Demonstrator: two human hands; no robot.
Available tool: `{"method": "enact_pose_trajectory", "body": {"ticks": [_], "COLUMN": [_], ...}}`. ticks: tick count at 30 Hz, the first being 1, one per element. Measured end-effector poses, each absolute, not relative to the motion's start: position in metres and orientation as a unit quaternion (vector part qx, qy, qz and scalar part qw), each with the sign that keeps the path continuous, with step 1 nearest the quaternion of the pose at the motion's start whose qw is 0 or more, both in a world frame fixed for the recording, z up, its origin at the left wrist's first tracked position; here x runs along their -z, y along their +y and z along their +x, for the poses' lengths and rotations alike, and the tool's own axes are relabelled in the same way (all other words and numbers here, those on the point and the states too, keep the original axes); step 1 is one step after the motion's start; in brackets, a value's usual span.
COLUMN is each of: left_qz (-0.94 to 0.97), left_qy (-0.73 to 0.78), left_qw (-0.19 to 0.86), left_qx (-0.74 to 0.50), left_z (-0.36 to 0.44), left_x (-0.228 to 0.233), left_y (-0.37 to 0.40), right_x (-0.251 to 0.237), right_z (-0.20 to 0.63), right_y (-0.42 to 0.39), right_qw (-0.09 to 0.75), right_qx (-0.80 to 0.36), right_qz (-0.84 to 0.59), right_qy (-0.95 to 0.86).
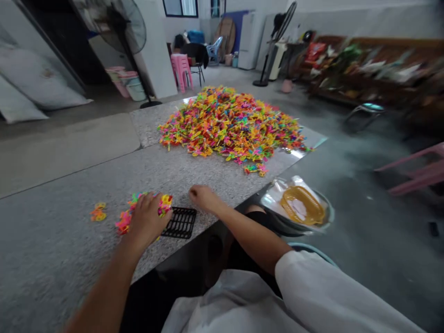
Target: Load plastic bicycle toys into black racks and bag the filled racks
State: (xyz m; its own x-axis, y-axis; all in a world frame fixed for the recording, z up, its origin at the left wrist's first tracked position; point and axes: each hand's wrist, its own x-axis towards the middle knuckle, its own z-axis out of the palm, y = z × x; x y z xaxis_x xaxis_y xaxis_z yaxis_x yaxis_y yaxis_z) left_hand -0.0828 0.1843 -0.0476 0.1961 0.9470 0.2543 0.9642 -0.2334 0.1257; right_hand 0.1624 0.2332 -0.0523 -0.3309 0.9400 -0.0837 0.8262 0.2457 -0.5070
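Observation:
My left hand [147,219] rests palm down on a small heap of colourful plastic pieces [125,221] near the table's front edge, fingers spread over them. A black grid tray [181,223] lies just right of that hand. My right hand [202,197] is on the granite table [52,240] beyond the tray, fingers curled; whether it holds a piece is hidden. A large pile of colourful plastic pieces [229,125] covers the far end of the table.
A few loose pieces [98,212] lie left of the small heap. A metal basin with a yellow basket [301,206] stands on the floor at right. A pink stool [416,173], standing fans [128,32] and a cluttered bench [364,69] lie farther off.

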Motion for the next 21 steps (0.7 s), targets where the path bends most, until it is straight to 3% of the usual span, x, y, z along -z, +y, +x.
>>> {"method": "enact_pose_trajectory", "body": {"ticks": [3,6,10,16,21], "left_qz": [-0.773,-0.768,-0.764,-0.770,-0.768], "left_qy": [-0.618,-0.624,-0.629,-0.621,-0.626], "left_qw": [0.028,0.022,0.018,0.032,0.033], "left_qx": [0.139,0.142,0.139,0.140,0.133], "left_z": [-0.083,-0.081,-0.079,-0.082,-0.084], "left_x": [0.052,0.052,0.050,0.051,0.054], "left_y": [0.186,0.186,0.186,0.187,0.187], "right_x": [0.047,0.047,0.056,0.067,0.061], "right_z": [0.244,0.313,0.336,0.294,0.308], "right_y": [0.256,0.269,0.266,0.244,0.247], "right_qw": [0.122,0.112,0.088,0.051,0.107], "right_qx": [-0.126,-0.063,-0.057,-0.089,-0.015], "right_qz": [-0.761,-0.856,-0.845,-0.737,-0.830], "right_qy": [-0.625,-0.501,-0.524,-0.668,-0.548]}}
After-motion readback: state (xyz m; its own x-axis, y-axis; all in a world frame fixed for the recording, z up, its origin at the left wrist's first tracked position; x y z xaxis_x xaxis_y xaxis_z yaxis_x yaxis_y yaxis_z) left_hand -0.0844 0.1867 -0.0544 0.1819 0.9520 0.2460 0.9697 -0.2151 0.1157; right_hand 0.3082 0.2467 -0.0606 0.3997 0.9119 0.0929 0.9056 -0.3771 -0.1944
